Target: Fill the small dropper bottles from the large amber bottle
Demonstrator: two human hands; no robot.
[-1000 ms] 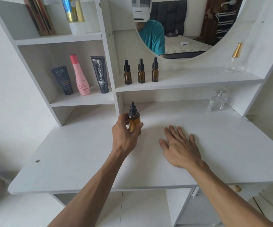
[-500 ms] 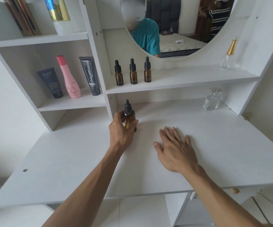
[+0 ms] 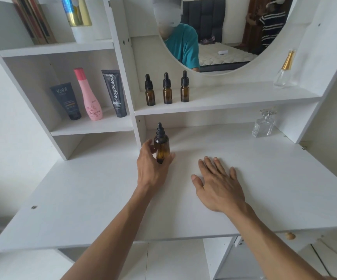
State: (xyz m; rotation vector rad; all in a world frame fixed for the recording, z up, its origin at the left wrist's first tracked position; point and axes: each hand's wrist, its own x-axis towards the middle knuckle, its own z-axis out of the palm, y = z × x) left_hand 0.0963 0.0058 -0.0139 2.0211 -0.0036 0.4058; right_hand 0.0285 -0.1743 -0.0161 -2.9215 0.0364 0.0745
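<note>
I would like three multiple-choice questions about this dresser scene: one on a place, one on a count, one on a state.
1. Where do the small amber dropper bottles stand?
A. shelf under the mirror
B. desktop
C. left cubby

2. How many are they?
A. two
B. three
C. four

3. How is the right hand?
A. gripping a cap
B. flat and open on the white desktop
C. lifted

Answers: 1 A, they line the mirror shelf; 2 B, three black caps show; 3 B, palm down, while the left hand holds the large amber bottle.
</note>
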